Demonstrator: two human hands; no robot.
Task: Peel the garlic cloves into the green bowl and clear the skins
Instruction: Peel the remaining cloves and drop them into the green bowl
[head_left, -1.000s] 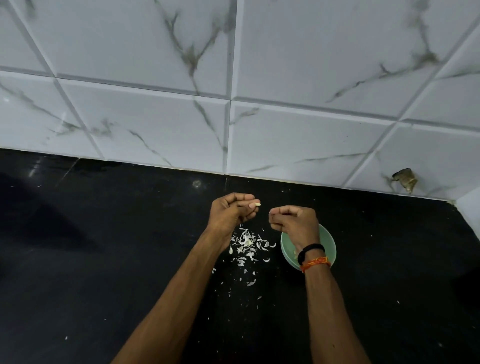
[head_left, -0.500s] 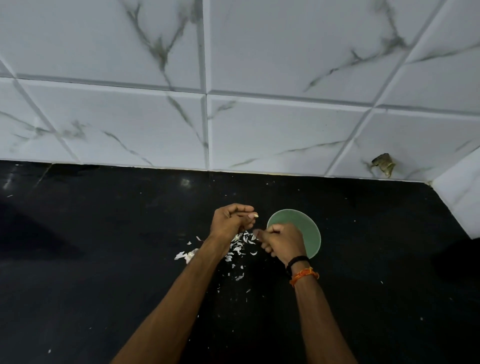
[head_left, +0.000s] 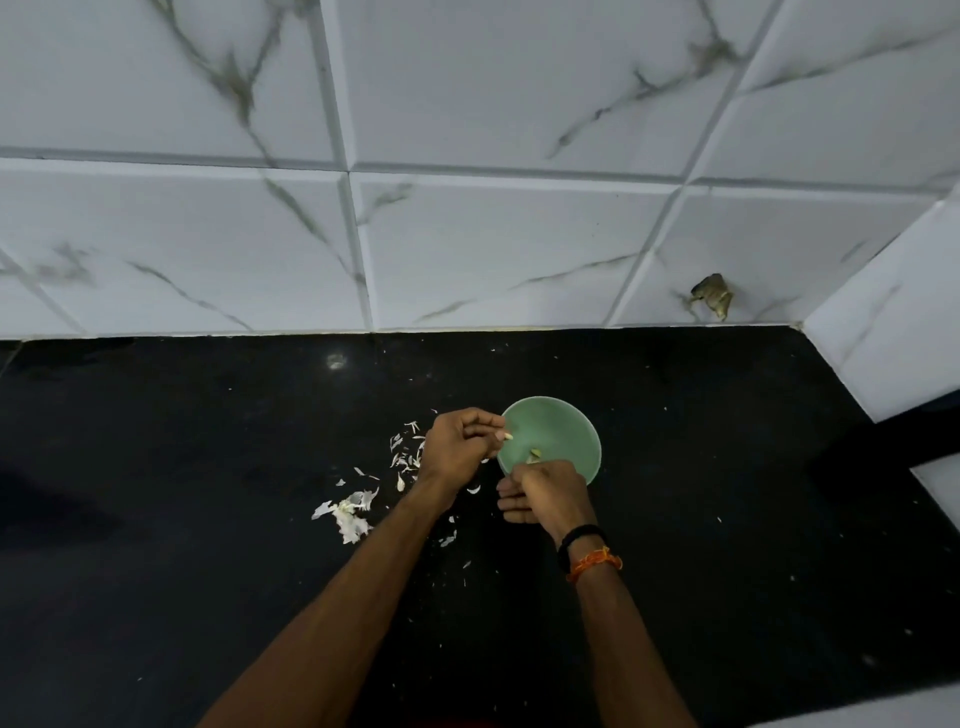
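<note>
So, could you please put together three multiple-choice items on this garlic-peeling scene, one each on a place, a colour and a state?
1. Where do most of the garlic skins lie on the black counter?
A. inside the bowl
B. left of the bowl, beside the left hand
C. against the tiled wall

2. What colour is the band next to the black one on the right wrist?
A. blue
B. white
C. orange

3. What is the left hand doing?
A. pinching a small pale piece at the green bowl rim
B. lying flat on the counter
C. lifting the bowl

Answers: 1 B, the white scraps are scattered left of the bowl. 2 C, the orange band sits below the black one. 3 A, its fingertips hold a garlic piece at the rim, while the right hand is curled at the bowl's near edge.
</note>
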